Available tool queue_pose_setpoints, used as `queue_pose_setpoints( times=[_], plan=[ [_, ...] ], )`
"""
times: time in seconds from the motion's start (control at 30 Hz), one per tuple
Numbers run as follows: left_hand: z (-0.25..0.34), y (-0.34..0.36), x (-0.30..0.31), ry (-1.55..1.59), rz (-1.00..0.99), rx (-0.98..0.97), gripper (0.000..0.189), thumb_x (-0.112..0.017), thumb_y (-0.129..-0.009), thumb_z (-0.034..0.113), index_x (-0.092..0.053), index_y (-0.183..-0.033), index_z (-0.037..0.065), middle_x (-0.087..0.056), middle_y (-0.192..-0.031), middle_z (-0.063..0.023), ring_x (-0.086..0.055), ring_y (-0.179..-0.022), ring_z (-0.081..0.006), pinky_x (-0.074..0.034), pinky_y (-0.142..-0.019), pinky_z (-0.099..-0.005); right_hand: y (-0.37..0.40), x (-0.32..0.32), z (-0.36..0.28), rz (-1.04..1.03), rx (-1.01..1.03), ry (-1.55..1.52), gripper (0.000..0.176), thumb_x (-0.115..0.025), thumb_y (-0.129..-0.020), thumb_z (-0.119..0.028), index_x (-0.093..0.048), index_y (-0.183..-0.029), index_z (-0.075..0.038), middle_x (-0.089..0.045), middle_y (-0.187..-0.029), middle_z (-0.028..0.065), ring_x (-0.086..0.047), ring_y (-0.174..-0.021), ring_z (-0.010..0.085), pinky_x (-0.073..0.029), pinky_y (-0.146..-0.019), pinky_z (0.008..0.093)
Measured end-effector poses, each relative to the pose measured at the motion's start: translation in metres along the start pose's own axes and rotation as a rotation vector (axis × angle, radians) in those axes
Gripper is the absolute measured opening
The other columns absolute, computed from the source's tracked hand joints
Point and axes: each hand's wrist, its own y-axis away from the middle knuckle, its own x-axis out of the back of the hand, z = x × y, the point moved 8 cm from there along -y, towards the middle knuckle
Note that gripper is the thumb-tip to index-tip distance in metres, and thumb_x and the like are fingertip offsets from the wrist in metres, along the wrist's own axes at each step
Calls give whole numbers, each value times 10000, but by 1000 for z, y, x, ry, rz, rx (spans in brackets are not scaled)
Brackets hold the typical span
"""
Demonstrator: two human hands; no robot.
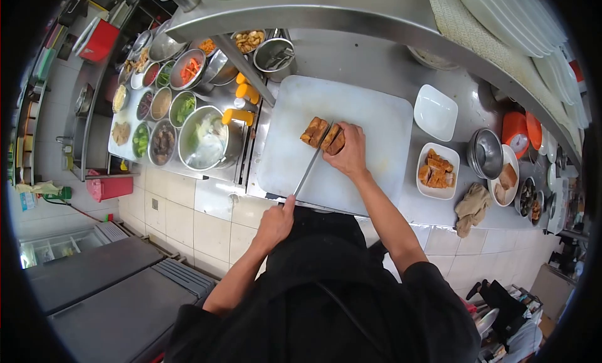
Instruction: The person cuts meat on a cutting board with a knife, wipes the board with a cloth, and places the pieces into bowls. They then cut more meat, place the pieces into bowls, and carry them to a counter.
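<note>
One knife (307, 168) in left hand (276, 222), tip diagonally away toward tofu (315, 131).

a commercial kitchen — stainless steel counter (389, 62), rows of metal bowls (164, 48) of prepped ingredients, stacked white plates (527, 18), fried tofu (315, 131) on a white cutting board (376, 131).

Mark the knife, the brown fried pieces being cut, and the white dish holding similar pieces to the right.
knife (308, 168), head view, middle of the blade.
brown fried pieces (315, 131), head view, top of the uncovered left piece.
white dish (439, 193), head view, bare near rim.
</note>
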Motion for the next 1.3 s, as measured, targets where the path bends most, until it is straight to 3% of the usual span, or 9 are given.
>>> queue_pose_setpoints(
  times=[0.23,0.4,0.43,0.53,1.13,1.23,1.3],
  plan=[
    [-16,62,64,59,-9,128,763,-320,-992,557,-647,-829,-112,-607,-854,-379,-595,-919,-520,-459,-837,-517,-12,17,-34,-39,71,58,913,-832,-522,-225,-434,-1334,-100,-497,-1292,139,-418,-1205,346,-377,-979,451],
    [-5,36,62,83,7,113,779,-316,-989,567,-645,-809,-116,-603,-844,-386,-581,-910,-539,-448,-847,-530,-16,-4,-27,-108,3,143,735,-817,-536,-309,-559,-1194,-107,-593,-1173,78,-474,-1162,306,-357,-981,437],
    [-3,33,61,66,9,91,787,-313,-987,575,-649,-810,-115,-604,-851,-387,-580,-921,-541,-446,-856,-530,-17,-2,-28,-55,16,124,654,-804,-540,-285,-590,-1132,-109,-626,-1103,51,-502,-1126,290,-366,-962,430],
    [-5,32,62,31,-22,117,794,-311,-984,583,-655,-816,-113,-609,-861,-384,-585,-929,-535,-451,-860,-525,-16,-2,-27,-77,-6,126,625,-790,-535,-258,-587,-1110,-120,-629,-1084,53,-515,-1099,293,-373,-944,424],
    [2,-1,37,-22,-79,131,811,-298,-988,577,-652,-793,-126,-600,-869,-403,-581,-948,-543,-456,-868,-537,-20,-15,-22,-136,-54,207,582,-776,-530,-215,-572,-1063,-103,-649,-959,88,-555,-1002,292,-396,-843,418],
    [12,-44,13,-7,36,-4,804,-295,-993,563,-649,-784,-128,-593,-861,-409,-581,-955,-539,-456,-871,-537,-21,-18,-21,-170,-54,190,627,-770,-519,-207,-547,-1092,-83,-658,-962,94,-548,-1007,287,-380,-828,407],
    [20,-60,12,19,-6,28,802,-292,-994,559,-647,-791,-130,-594,-861,-405,-581,-957,-537,-455,-871,-539,-25,-16,-23,-201,-83,204,632,-771,-519,-199,-542,-1097,-87,-656,-984,99,-544,-1014,292,-385,-827,407]
  ],
)
